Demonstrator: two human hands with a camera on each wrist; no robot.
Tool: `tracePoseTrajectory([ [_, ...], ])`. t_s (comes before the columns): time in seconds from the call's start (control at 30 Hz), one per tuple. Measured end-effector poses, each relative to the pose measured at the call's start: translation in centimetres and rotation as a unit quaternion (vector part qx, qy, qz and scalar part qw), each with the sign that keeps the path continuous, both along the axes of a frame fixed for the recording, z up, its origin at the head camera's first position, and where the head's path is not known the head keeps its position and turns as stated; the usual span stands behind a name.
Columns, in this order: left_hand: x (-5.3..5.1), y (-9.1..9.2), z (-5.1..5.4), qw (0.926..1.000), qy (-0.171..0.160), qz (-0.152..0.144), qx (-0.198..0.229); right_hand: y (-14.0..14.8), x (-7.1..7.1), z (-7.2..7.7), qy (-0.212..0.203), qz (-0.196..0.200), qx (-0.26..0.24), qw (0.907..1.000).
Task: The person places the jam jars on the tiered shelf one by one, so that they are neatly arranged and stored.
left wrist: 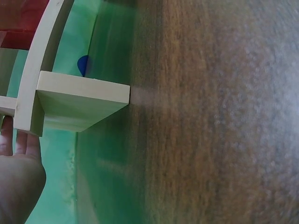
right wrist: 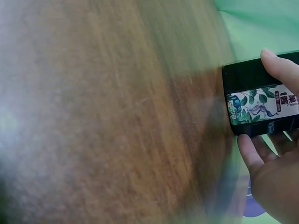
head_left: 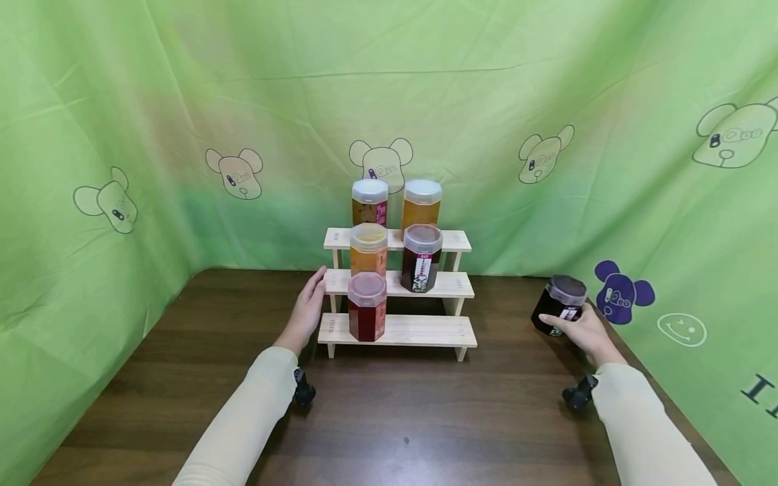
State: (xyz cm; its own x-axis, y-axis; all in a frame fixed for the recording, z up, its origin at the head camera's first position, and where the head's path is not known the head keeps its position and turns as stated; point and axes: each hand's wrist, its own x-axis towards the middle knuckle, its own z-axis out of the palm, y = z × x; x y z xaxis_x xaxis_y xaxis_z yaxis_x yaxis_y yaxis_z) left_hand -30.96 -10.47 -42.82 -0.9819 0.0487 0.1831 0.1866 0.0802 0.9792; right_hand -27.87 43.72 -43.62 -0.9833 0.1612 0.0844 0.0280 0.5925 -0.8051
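Observation:
My right hand (head_left: 586, 332) holds a dark jar (head_left: 549, 312) with a clear lid and a picture label (right wrist: 257, 106), at the right side of the table. Thumb and fingers lie on opposite sides of the jar; whether its base touches the tabletop I cannot tell. Against the left end of a three-step wooden display rack (head_left: 431, 329) rests my left hand (head_left: 306, 312), its fingers extended along the side. On the rack's bottom step stands a red jar (head_left: 367, 317). The middle step carries an orange jar (head_left: 365, 258) and a dark labelled jar (head_left: 419, 266).
Two amber jars, one with a pink label (head_left: 369, 206) and one plain (head_left: 421, 210), stand on the top step. A green printed curtain (head_left: 292, 135) hangs behind and beside the brown wooden table (head_left: 389, 412). Dark wrist cameras (head_left: 303, 389) sit at both cuffs.

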Motion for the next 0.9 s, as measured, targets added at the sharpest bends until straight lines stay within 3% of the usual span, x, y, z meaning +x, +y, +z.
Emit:
tracePoseTrajectory([
  [0.2,0.1,-0.1,0.3,0.9999,-0.012,-0.011,0.000,-0.2,0.1,-0.1,0.001,-0.011,0.004,0.9999],
  [0.43,2.1,0.0,2.9,0.9996,-0.018,-0.023,-0.006,-0.3,0.2,-0.2,0.002,-0.022,0.000,0.9998],
  [0.73,2.5,0.1,3.3,0.9996,-0.015,-0.023,-0.010,-0.9,0.3,0.5,0.047,-0.021,0.002,0.9987],
  [0.9,2.4,0.1,3.1,0.9996,-0.014,-0.023,-0.005,-1.5,0.5,1.5,0.052,-0.019,0.010,0.9984],
])
